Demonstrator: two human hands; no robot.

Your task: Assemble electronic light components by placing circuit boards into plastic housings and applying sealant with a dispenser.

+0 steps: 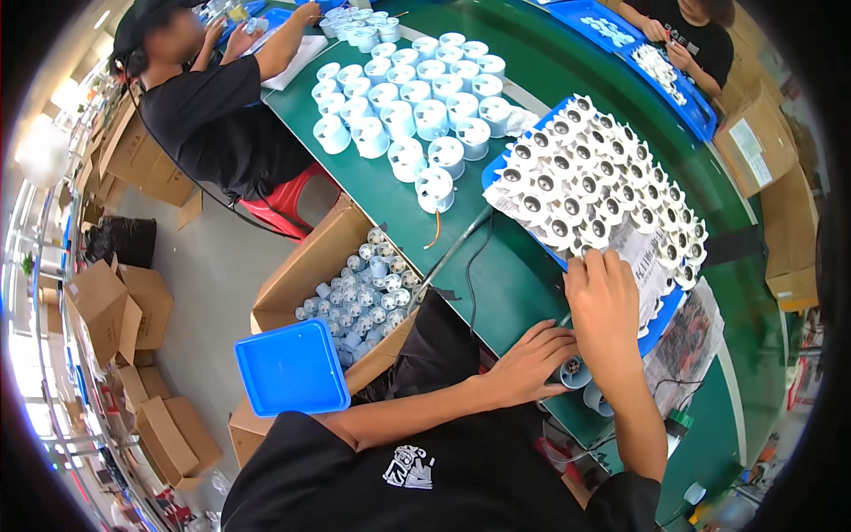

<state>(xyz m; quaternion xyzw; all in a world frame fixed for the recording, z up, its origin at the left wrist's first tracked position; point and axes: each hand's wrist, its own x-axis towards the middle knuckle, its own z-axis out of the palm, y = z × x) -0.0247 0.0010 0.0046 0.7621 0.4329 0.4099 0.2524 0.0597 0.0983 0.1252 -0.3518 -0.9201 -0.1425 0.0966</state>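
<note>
My left hand (pixel 532 362) rests at the table's near edge. Its thumb and fingers curve round a light-blue cup-shaped housing (pixel 574 374) with a dark centre. My right hand (pixel 605 288) reaches over the near side of a blue tray (pixel 665 324), fingers bent together at the closest row of parts. Those are white flower-shaped parts (pixel 607 168) with dark round centres, spread in rows over printed paper (pixel 651 266). What the right fingertips pinch is mostly hidden under the hand. Another light-blue housing (pixel 598 401) stands beside my right forearm.
Several light-blue housings (pixel 432 118) stand in rows on the green table (pixel 390 199). To the left, a cardboard box (pixel 292 279) holds small pale parts, with a blue tray (pixel 292 368) at its near edge. Cables (pixel 479 275) cross the table. Co-workers (pixel 222 106) sit at the far side.
</note>
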